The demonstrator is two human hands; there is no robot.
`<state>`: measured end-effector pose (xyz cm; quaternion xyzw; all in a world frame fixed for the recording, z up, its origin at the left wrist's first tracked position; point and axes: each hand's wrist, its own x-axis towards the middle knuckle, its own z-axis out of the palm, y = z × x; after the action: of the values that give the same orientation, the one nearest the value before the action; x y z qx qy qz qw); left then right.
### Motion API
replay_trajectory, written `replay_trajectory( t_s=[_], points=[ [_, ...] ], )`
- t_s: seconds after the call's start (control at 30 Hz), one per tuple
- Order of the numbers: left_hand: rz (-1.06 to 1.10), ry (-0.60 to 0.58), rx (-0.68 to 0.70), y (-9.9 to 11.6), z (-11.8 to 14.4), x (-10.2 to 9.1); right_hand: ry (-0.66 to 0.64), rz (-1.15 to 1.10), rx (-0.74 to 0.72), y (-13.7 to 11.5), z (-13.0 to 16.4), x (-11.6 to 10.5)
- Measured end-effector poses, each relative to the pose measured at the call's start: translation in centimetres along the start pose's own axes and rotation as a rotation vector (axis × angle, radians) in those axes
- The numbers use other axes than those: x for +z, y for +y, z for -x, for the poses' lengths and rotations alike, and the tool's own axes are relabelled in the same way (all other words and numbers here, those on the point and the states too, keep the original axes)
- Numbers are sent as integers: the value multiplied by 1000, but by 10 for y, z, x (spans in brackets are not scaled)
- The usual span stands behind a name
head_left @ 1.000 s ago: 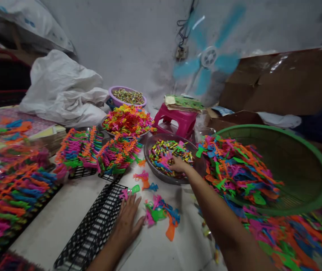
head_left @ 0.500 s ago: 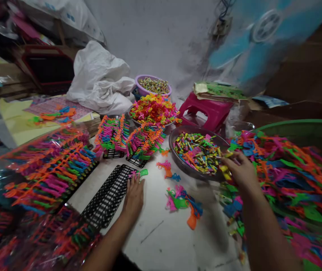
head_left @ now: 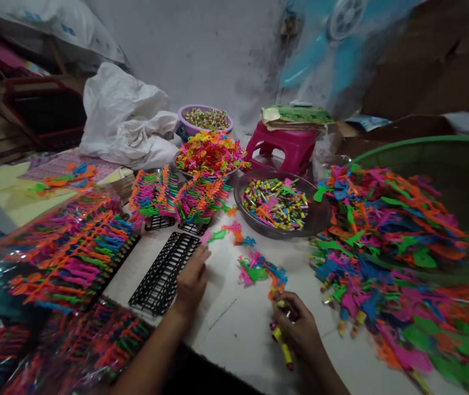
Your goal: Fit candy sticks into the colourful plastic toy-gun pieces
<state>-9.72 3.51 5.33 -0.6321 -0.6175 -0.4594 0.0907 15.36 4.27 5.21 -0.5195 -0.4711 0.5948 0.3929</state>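
Observation:
My left hand [head_left: 191, 277] rests flat on the white table, fingers spread, touching the right edge of an empty black plastic rack [head_left: 163, 271]. My right hand [head_left: 295, 329] is low near the table's front edge, closed around a few small wrapped candy sticks [head_left: 284, 348], yellow and red. Just beyond it lies a small pile of coloured plastic toy pieces [head_left: 261, 270]. Farther back stands a metal bowl [head_left: 318, 219] filled with more wrapped candies.
A big heap of coloured plastic pieces [head_left: 382, 230] spills from a green basket [head_left: 444, 159] at right. Filled racks [head_left: 176, 200] and bagged racks [head_left: 65, 247] lie at left. Behind are a pink stool [head_left: 283, 148], a purple bowl [head_left: 205, 118], a white sack [head_left: 123, 118] and a spinning fan [head_left: 345, 22].
My right hand has left the metal bowl and come down to the table's front edge with candy sticks in it. My left hand stayed by the black rack. The view shifted.

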Motion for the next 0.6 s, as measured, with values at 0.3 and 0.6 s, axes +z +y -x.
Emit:
replay_trajectory(
  t_s=[0.3, 0.6],
  points=[
    [277, -357, -128, 68, 50, 17, 73, -155, -10, -5, -7, 26],
    [152, -480, -6, 85, 80, 33, 215, 64, -381, 21, -16, 23]
  ],
)
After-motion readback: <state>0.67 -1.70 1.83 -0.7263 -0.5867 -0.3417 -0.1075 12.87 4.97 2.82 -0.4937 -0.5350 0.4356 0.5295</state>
